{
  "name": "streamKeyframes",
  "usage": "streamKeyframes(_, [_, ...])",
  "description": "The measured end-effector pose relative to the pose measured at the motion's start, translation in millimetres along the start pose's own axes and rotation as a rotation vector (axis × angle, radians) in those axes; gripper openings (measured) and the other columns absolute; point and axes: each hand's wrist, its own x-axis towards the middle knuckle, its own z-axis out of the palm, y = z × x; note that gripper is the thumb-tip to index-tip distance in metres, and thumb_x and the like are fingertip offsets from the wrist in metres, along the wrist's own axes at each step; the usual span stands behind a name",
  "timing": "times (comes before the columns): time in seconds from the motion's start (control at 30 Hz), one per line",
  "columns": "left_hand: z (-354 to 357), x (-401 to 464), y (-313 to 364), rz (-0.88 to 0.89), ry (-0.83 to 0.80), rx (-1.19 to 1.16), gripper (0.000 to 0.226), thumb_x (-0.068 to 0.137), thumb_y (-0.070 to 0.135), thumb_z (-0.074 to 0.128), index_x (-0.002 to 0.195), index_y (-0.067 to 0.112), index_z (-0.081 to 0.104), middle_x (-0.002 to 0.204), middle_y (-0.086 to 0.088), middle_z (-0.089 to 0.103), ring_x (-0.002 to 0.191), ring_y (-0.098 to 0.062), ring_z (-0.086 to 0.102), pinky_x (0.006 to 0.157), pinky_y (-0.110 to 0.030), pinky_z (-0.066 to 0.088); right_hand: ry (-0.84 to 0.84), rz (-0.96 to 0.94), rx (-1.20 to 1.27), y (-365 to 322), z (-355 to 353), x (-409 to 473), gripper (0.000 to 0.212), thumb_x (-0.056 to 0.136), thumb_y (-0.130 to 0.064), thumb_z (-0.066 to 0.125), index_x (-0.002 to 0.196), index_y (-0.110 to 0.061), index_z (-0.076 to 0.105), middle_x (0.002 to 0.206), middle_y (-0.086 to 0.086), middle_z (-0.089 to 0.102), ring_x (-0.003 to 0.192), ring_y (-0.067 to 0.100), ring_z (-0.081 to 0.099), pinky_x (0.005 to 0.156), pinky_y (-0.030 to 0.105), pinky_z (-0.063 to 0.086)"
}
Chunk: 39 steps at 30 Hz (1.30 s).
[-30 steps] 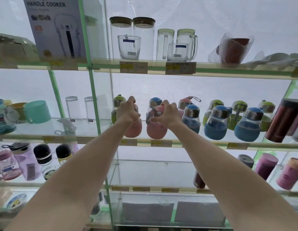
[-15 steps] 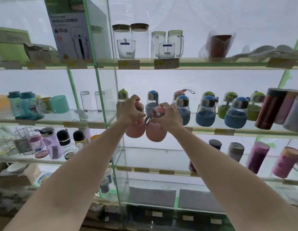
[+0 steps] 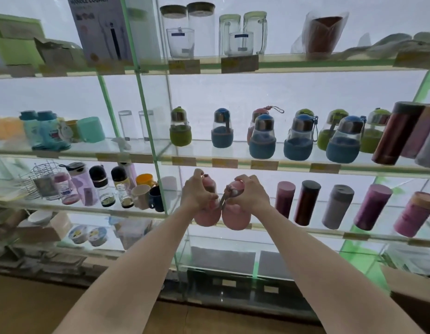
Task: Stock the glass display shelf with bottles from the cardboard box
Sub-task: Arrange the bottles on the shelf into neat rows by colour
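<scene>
Two pear-shaped bottles with pink sleeves hang side by side in front of the glass display shelf [image 3: 233, 231], level with its third tier: the left pink bottle [image 3: 207, 216] gripped near its neck by the left hand [image 3: 197, 195], the right pink bottle [image 3: 235, 218] by the right hand [image 3: 248, 195], the fingers of both curled tight round them. Above, the second tier holds blue-sleeved bottles [image 3: 298, 141] and green-sleeved bottles [image 3: 180, 127]; tall cylindrical flasks [image 3: 338, 206] stand to the right.

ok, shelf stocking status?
Done: blue and green bottles stand on the glass shelf. In hand: left hand and right hand each grip a pink bottle, off the shelf. Left: placing both; box contents unseen.
</scene>
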Motion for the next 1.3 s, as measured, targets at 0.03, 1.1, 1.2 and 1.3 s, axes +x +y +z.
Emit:
streamKeyframes(0.03, [9.1,2.5,-6.9,-0.014,-0.016,0.001,0.069,0.063,0.026,0.091,0.119,0.017,0.051,0.097,0.006,0.057,0.09,-0.017,0.054,0.076,-0.027,0.041,-0.007,0.01,-0.007,6.5,5.2,2.6,0.071,0.061,-0.04,0.082,0.126,-0.032,0.055,0.118,-0.002,0.046,0.107,0.025,0.057,0.091,0.044,0.054])
streamKeyframes(1.1, [158.6,138.3,-111.2,0.025,-0.272,-0.126,0.077,0.065,0.023,0.088,0.127,0.021,0.044,0.123,-0.004,0.054,0.106,-0.022,0.057,0.089,-0.03,0.049,0.016,0.296,-0.013,108.3,124.6,138.7,0.085,0.077,-0.025,0.084,0.148,-0.022,0.037,0.133,0.011,0.045,0.118,0.03,0.054,0.096,0.037,0.047])
streamKeyframes(1.2, [150.4,133.6,-108.7,0.02,-0.306,-0.08,0.08,0.066,0.025,0.087,0.132,0.019,0.042,0.124,-0.007,0.052,0.11,-0.025,0.056,0.093,-0.035,0.051,0.022,0.316,0.0,103.7,120.3,132.5,0.085,0.078,-0.025,0.082,0.148,-0.019,0.035,0.134,0.012,0.045,0.121,0.03,0.053,0.099,0.038,0.048])
streamKeyframes(1.3, [138.1,121.9,-103.6,0.005,-0.287,-0.029,0.076,0.068,0.033,0.087,0.129,0.016,0.046,0.118,-0.008,0.051,0.107,-0.026,0.056,0.093,-0.039,0.052,0.032,0.284,0.004,96.6,112.0,119.7,0.083,0.08,-0.028,0.081,0.149,-0.019,0.036,0.137,0.011,0.045,0.123,0.029,0.053,0.1,0.038,0.048])
